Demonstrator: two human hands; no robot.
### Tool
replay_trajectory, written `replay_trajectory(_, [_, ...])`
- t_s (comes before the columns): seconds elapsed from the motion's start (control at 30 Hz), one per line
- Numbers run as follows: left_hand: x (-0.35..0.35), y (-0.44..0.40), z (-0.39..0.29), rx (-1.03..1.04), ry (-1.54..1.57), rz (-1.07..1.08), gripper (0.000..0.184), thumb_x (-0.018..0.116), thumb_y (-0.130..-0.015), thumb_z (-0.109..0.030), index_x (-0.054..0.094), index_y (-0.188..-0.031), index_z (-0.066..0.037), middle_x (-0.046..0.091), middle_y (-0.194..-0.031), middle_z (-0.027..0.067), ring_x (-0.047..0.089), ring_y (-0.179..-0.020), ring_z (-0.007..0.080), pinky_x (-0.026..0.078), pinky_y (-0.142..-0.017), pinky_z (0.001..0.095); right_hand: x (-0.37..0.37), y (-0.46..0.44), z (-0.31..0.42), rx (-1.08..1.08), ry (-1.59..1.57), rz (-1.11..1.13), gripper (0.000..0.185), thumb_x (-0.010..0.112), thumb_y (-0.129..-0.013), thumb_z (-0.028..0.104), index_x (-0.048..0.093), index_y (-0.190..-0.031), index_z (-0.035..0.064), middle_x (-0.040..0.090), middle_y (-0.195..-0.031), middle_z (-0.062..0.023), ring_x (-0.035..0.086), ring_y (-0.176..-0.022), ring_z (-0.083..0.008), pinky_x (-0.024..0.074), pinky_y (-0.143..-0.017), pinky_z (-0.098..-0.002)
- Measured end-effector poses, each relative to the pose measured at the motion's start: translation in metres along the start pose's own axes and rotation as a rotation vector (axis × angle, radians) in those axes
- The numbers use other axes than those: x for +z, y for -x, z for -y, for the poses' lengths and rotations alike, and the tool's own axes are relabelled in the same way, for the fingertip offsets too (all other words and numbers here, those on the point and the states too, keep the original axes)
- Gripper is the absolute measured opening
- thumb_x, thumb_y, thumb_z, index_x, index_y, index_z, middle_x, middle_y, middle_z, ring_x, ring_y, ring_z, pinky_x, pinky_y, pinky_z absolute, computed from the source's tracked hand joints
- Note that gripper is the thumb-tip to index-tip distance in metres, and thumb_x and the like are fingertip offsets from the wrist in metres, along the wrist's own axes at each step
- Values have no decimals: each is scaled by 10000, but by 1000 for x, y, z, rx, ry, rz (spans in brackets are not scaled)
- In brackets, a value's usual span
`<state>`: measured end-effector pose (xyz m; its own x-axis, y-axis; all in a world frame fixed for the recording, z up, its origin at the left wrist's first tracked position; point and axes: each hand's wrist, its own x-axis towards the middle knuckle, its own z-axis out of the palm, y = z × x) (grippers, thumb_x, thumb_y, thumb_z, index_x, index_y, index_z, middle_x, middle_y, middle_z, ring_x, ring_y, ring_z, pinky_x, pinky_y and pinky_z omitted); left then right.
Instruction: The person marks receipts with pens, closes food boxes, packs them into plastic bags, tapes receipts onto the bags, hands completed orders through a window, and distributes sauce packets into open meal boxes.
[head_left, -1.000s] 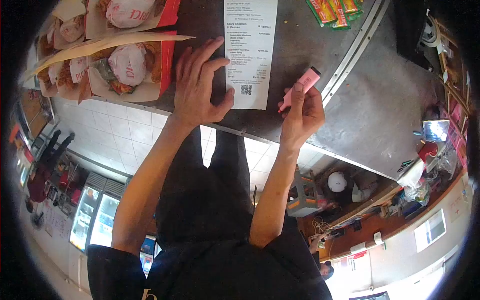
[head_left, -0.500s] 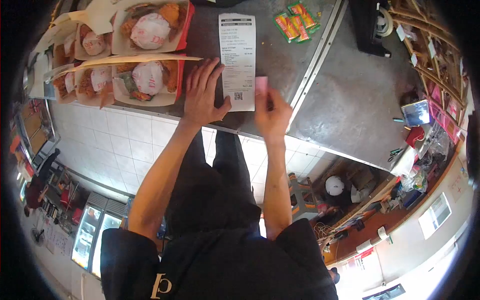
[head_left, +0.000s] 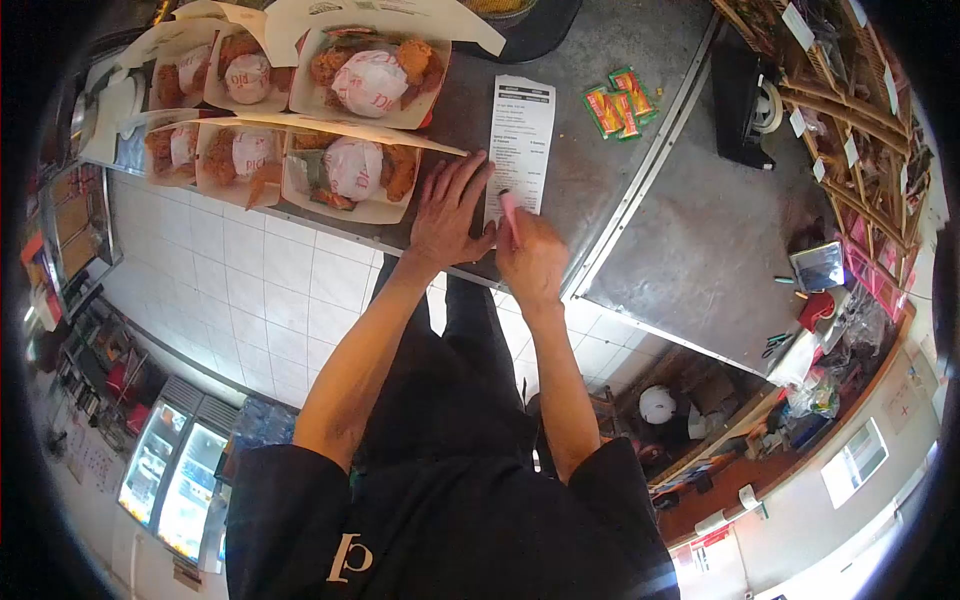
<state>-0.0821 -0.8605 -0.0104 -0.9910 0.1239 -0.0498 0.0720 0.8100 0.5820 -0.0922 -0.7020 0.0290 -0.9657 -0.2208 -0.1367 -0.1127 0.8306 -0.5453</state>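
Note:
A long printed receipt [head_left: 523, 130] lies flat on the grey metal table [head_left: 610, 200]. My right hand [head_left: 532, 260] grips a pink marker [head_left: 509, 215], whose dark end shows over the lower part of the receipt. Whether its tip touches the paper is hidden. Fingers apart, my left hand [head_left: 450, 215] rests on the table at the receipt's left edge and holds nothing. To its left stand open boxes of fried chicken with wrapped rice, among them a front box [head_left: 352, 172] and a rear box [head_left: 370, 80].
Several green and orange sachets [head_left: 622, 103] lie right of the receipt. A metal seam [head_left: 650, 160] crosses the table. Farther right are a black stand with a tape roll [head_left: 745, 110], a tablet [head_left: 818, 267] and a wooden rack [head_left: 850, 110].
The view has shifted, showing more of the boxes. My right hand has moved left with the pink marker, from beside the receipt onto its lower part. My left hand stays at the receipt's left edge.

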Motion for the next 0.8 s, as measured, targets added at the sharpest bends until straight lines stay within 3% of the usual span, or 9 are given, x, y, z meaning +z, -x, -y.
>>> replay_trajectory(0.07, [-1, -1, 0, 3, 7, 0, 852, 703, -708, -338, 394, -1460, -85, 358, -1532, 111, 336, -1412, 317, 244, -1183, 520, 3, 2, 1, -40, -5, 10, 106, 656, -854, 138, 666, -932, 67, 642, -739, -124, 652, -673, -325, 532, -589, -446])
replay_trajectory(0.17, [-2, 0, -1, -11, -4, 14, 857, 712, -702, -342, 397, -1458, -88, 360, -1532, 106, 338, -1410, 311, 239, -1188, 508, -2, -12, -12, 168, 20, -35, 197, 645, -846, 105, 690, -1031, 57, 658, -766, -168, 667, -706, -354, 524, -626, -467])
replay_trajectory(0.27, [-2, -2, -2, -14, -19, 37, 863, 718, -702, -353, 398, -1458, -86, 354, -1540, 105, 343, -1408, 311, 239, -1189, 500, 15, -4, 2, -112, -13, -91, 242, 638, -847, 102, 699, -1078, 66, 655, -752, -177, 672, -715, -348, 530, -636, -471])
replay_trajectory(0.4, [0, -2, -5, -14, -44, 28, 872, 717, -710, -363, 390, -1465, -76, 346, -1553, 111, 345, -1413, 311, 249, -1184, 501, 0, -25, 6, 117, 38, -56, 205, 638, -847, 109, 701, -1036, 61, 642, -727, -189, 648, -657, -363, 517, -598, -474])
replay_trajectory(0.5, [10, 1, 2, -3, -14, 16, 883, 715, -717, -398, 395, -1462, -49, 359, -1543, 136, 337, -1423, 331, 249, -1184, 511, 21, -10, -12, -137, 40, -46, 253, 602, -902, 169, 673, -1134, 97, 644, -768, -152, 656, -681, -343, 522, -591, -469])
replay_trajectory(0.57, [4, 5, 4, -50, 1, 134, 911, 727, -703, -433, 403, -1458, -38, 373, -1525, 159, 332, -1422, 350, 241, -1189, 515, -7, -26, -5, -39, 131, 59, 204, 618, -909, 199, 703, -1047, 75, 661, -759, -174, 670, -684, -352, 521, -601, -479])
replay_trajectory(0.63, [-10, 6, 9, -21, -17, 38, 866, 716, -710, -383, 404, -1438, -34, 365, -1526, 146, 357, -1400, 335, 279, -1145, 548, -30, -42, -18, 232, 33, 103, 212, 622, -928, 235, 725, -971, 55, 689, -785, -186, 686, -722, -356, 526, -638, -472])
replay_trajectory(0.73, [-1, 1, 3, -9, 62, 16, 833, 691, -711, -330, 402, -1445, -64, 359, -1526, 140, 346, -1404, 334, 261, -1158, 556, -58, -36, -25, 213, -83, 154, 283, 635, -936, 310, 739, -941, 47, 696, -779, -186, 695, -752, -354, 528, -648, -457])
replay_trajectory(0.8, [-7, -1, -2, -54, 69, 80, 817, 689, -714, -318, 407, -1445, -85, 367, -1522, 136, 346, -1402, 337, 254, -1161, 552, -59, -33, -68, 214, -54, 114, 434, 741, -842, 403, 716, -1064, 31, 709, -972, -201, 681, -903, -368, 526, -792, -460])
